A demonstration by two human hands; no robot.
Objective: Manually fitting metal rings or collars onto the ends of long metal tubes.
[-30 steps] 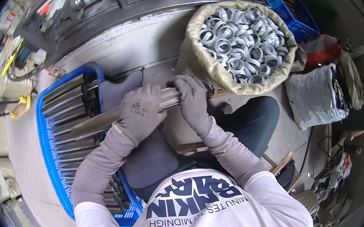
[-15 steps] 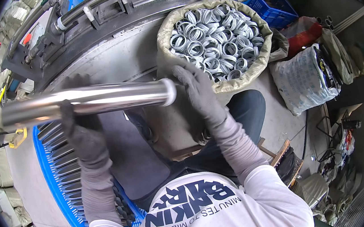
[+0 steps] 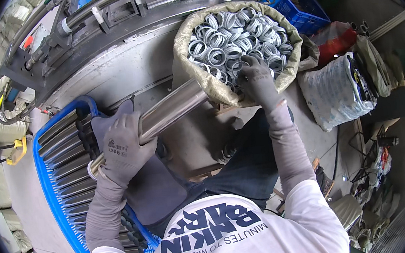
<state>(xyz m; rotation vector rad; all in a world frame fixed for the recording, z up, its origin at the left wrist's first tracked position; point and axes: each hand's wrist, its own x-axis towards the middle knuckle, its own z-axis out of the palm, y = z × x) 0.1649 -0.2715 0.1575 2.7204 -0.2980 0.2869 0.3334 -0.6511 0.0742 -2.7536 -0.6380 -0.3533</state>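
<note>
My left hand (image 3: 124,148), in a grey glove, is wrapped round a shiny metal tube (image 3: 175,108). The tube slants up to the right, its far end by the side of a woven sack (image 3: 184,43). A white ring (image 3: 91,170) sits on its lower left end, next to my wrist. Pale grey rings (image 3: 224,36) fill the sack in a loose heap. My right hand (image 3: 259,81), gloved too, reaches over the sack's near rim with its fingers curled down among the rings. Whatever those fingers hold is hidden.
A blue basket (image 3: 54,203) with rows of metal tubes stands on the left. Across the back runs a dark metal machine bench (image 3: 118,41). Beyond the sack are a blue crate (image 3: 312,14) and a stuffed white bag (image 3: 338,91) at the right.
The tube has swung round: its white-ringed end, formerly on the right, is now at the lower left. My right hand has moved right, from beside the tube onto the rings.
</note>
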